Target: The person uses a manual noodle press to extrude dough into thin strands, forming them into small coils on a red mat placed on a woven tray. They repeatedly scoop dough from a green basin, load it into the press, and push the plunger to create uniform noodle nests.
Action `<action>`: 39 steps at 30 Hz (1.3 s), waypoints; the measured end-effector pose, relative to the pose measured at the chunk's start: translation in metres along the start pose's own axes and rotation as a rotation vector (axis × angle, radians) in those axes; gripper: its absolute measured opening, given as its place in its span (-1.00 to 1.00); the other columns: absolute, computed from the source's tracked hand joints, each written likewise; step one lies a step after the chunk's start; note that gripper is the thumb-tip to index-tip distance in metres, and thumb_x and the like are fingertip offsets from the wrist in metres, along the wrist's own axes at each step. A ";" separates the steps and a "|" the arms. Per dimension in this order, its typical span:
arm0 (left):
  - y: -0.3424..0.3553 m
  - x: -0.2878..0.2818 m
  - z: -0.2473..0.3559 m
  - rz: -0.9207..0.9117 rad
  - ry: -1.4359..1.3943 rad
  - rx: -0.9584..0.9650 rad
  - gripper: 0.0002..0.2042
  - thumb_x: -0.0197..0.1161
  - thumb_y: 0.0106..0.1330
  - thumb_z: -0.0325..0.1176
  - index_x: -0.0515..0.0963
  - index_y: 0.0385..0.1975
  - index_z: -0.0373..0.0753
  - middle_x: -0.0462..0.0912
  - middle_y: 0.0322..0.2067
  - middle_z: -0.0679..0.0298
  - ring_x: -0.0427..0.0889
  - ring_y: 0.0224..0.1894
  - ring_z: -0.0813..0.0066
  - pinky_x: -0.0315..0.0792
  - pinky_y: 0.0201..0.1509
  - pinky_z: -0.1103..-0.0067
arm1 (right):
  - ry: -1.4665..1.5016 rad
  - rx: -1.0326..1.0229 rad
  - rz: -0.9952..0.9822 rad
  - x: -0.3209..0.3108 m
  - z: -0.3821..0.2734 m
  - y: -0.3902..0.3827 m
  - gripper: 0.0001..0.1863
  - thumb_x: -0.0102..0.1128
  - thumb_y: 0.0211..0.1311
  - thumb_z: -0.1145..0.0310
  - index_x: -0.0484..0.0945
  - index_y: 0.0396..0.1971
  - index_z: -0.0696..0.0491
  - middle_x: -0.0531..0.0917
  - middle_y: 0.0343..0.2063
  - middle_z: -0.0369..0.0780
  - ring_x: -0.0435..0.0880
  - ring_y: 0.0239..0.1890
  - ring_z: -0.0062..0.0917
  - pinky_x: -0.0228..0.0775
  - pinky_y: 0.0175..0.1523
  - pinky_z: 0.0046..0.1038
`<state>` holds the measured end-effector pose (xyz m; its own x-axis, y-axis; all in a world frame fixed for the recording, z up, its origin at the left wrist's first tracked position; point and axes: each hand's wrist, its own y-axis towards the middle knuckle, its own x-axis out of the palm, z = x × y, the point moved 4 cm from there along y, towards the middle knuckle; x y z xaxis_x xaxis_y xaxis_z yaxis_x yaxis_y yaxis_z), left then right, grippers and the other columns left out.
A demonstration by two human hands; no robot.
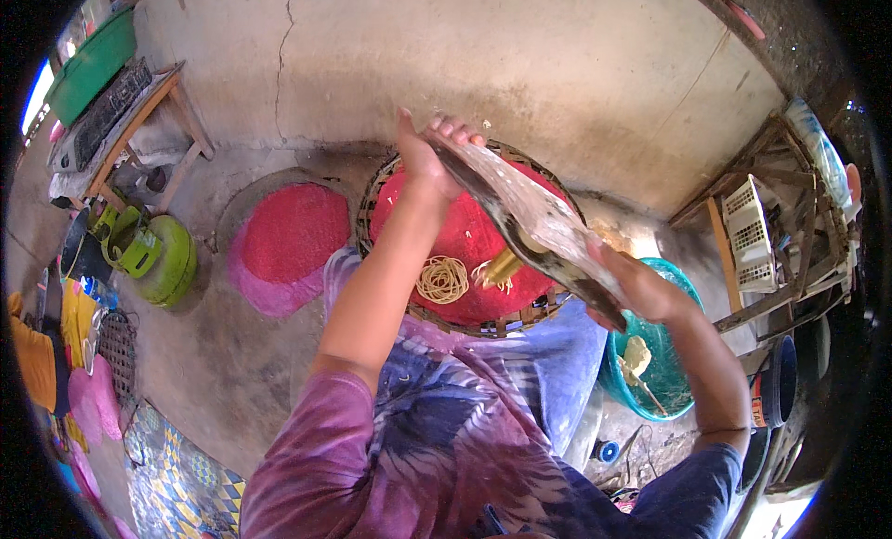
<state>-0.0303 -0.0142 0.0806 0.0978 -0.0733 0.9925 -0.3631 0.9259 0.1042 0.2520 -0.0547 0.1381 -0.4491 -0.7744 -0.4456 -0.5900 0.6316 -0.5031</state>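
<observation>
My left hand [430, 158] grips the upper left end of a long, worn wooden board [520, 204], and my right hand [636, 288] grips its lower right end, so it slants across the view. A brass-coloured cylinder [502, 267] shows beneath the board's middle; whether they are joined is unclear. Pale noodle-like strands [492, 281] show at the cylinder's lower end. Below, a round woven tray [386, 188] holds a red sheet [502, 305] with a coiled pile of pale noodle-like strands [442, 280] on it.
A teal basin [667, 398] with dough [636, 355] sits at right beside a wooden rack [720, 260]. At left are red and pink mats [288, 232], a green gas cylinder [163, 260] and a wooden bench [149, 121]. A cracked wall [344, 65] stands behind the tray.
</observation>
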 end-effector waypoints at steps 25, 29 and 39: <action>-0.038 -0.046 -0.049 -0.395 1.524 -0.218 -0.16 -0.55 0.31 0.40 0.42 0.06 -0.25 0.61 -0.17 0.16 0.54 -0.05 0.30 0.30 0.21 0.29 | 0.205 -0.109 0.137 0.001 0.086 -0.004 -0.37 -0.20 0.36 -0.22 0.48 -0.33 0.14 0.51 -0.68 -0.26 0.48 -0.72 -0.62 0.28 -0.64 -0.57; -0.066 -0.082 -0.070 -0.486 1.974 -0.519 -0.24 -0.48 0.40 0.28 0.22 0.29 -0.26 0.57 0.02 0.00 0.41 0.23 0.23 0.09 0.38 0.27 | 0.303 -0.183 0.112 0.004 0.097 -0.006 -0.40 -0.18 0.36 -0.20 0.46 -0.29 0.14 0.52 -0.66 -0.26 0.49 -0.71 -0.62 0.28 -0.63 -0.57; -0.083 -0.061 -0.063 -0.514 2.078 -0.502 -0.30 -0.49 0.43 0.21 0.34 0.24 -0.20 0.29 0.25 -0.01 0.24 0.27 -0.08 0.02 0.38 0.23 | 0.286 -0.220 0.226 -0.005 0.106 0.001 -0.37 -0.21 0.37 -0.21 0.46 -0.30 0.16 0.53 -0.66 -0.26 0.50 -0.72 -0.61 0.29 -0.63 -0.58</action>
<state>0.0522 -0.0631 0.0079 0.7738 -0.2037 -0.5997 0.1801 0.9786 -0.0999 0.3250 -0.0460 0.0615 -0.7331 -0.6162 -0.2878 -0.5707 0.7875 -0.2324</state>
